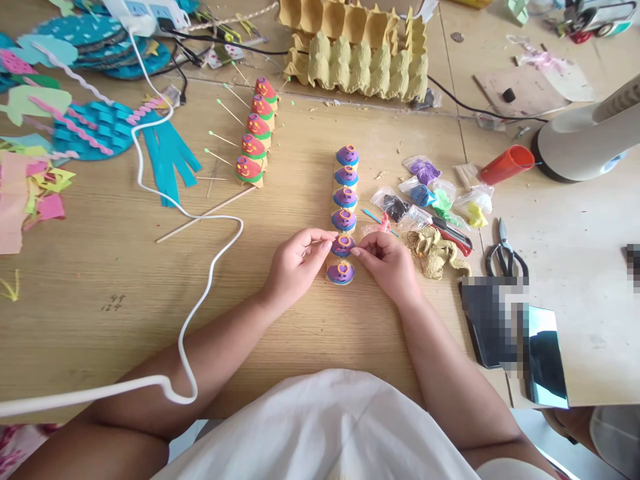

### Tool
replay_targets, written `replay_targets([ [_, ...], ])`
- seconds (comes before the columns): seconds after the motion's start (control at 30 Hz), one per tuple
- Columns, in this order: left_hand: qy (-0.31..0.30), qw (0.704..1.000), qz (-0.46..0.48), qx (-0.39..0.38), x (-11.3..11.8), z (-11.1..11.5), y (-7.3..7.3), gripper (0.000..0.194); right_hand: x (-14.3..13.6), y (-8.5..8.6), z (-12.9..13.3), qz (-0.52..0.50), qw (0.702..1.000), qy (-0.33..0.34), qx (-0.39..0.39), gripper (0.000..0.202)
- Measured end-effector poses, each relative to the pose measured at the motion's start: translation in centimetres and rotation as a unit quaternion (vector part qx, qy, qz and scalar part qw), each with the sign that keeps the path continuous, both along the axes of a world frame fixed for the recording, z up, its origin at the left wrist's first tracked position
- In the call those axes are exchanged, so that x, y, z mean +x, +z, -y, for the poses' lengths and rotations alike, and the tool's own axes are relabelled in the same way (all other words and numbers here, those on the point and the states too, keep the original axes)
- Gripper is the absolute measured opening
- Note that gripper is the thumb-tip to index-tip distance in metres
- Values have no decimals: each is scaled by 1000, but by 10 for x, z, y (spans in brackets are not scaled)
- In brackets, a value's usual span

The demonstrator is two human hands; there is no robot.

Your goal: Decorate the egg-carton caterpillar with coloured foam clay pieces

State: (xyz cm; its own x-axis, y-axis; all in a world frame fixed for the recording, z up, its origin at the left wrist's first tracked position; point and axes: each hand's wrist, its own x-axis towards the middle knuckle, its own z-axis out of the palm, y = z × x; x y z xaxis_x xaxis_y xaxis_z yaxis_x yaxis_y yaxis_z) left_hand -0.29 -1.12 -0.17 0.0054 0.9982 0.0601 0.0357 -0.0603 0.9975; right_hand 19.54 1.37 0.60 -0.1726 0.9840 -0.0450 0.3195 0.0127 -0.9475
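So from the head cam, there's a row of six purple-and-blue egg-carton cups (345,220) with little faces and orange loops, standing on the wooden table (100,353) right in front of the person. The left hand (297,263) is at the left side of the second-nearest cup, thumb and index tips close together, but can't tell if they're pinching anything. The right hand (390,260) is on the other side, fingers curled, thumb tip by the cup's edge, and can't tell what's in that grip either. Just right of it there's torn carton scrap (433,252), a utility knife (453,237) and bagged coloured clay (425,171), with a red-and-green row (257,127) off to the left
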Motion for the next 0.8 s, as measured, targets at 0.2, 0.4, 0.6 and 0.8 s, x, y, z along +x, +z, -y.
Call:
replay_targets([
  [0.2,2,1000,1,2,0,1,-1,24,-1,-3,0,-3,1000,-7,-6,31],
  [0.4,4,1000,-2,3,0,0,-1,24,-3,-4,0,-9,1000,-5,-9,26],
  [0.6,2,1000,2,2,0,0,-1,24,-2,-4,-1,-9,1000,-10,-1,27],
  [0.8,2,1000,4,2,0,0,-1,26,-3,-6,-1,-25,1000,-5,-1,28],
])
